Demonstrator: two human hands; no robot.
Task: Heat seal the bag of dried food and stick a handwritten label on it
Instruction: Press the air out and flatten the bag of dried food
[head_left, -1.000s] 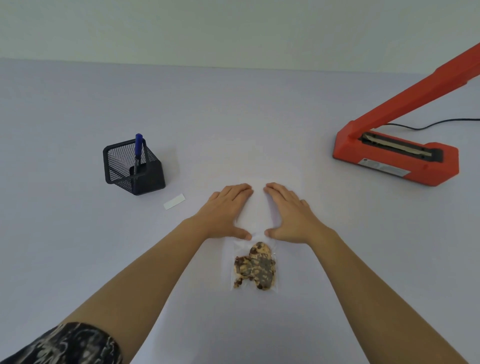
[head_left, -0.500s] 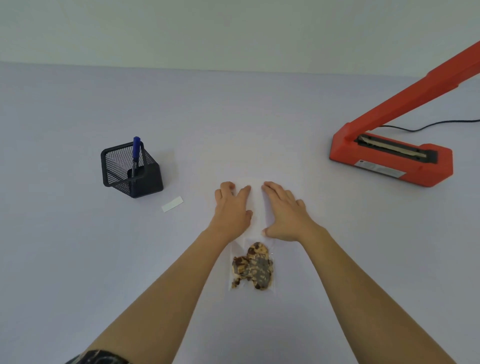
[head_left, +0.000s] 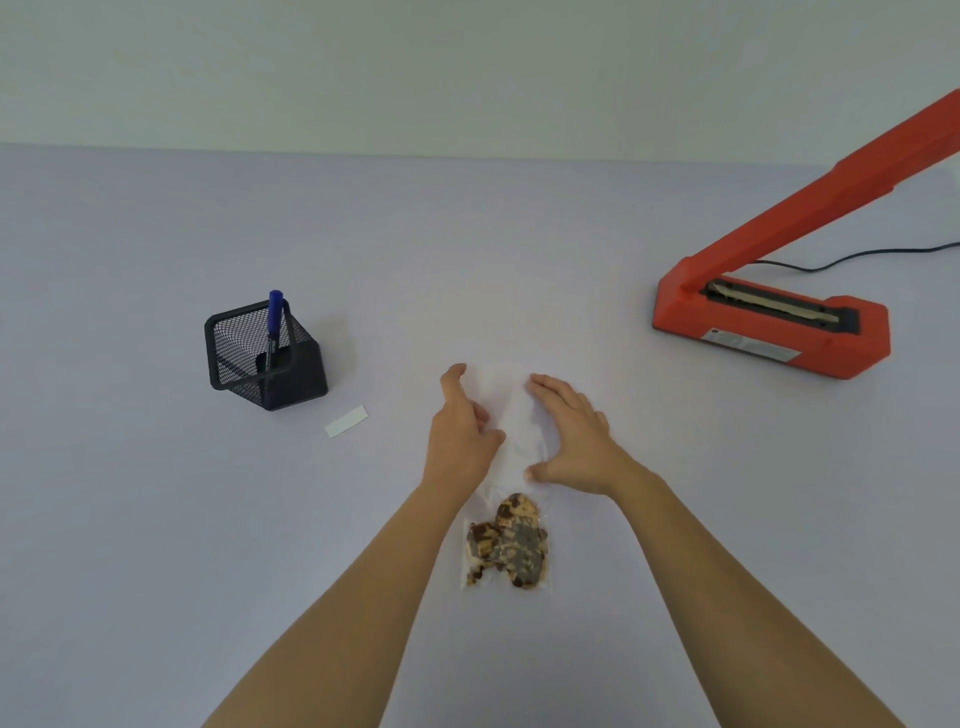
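A clear plastic bag (head_left: 511, 421) lies flat on the pale table, with brown dried food (head_left: 506, 545) gathered at its near end. My left hand (head_left: 460, 431) is turned on its side against the bag's left edge, fingers curled onto the film. My right hand (head_left: 571, 436) covers the right edge, its thumb pressed on the film just above the food. The empty upper part of the bag is wrinkled between them. A small white label (head_left: 346, 421) lies to the left. The orange heat sealer (head_left: 769, 332) stands at the right with its arm raised.
A black mesh pen holder (head_left: 270, 358) with a blue marker (head_left: 274, 322) stands left of the label. A black cable (head_left: 857, 257) runs from the sealer toward the right edge. A wall bounds the table's far side.
Both hands lay flat on the bag's upper part; now they have drawn to its two side edges, and the left hand has rolled onto its side. The film between them has wrinkled.
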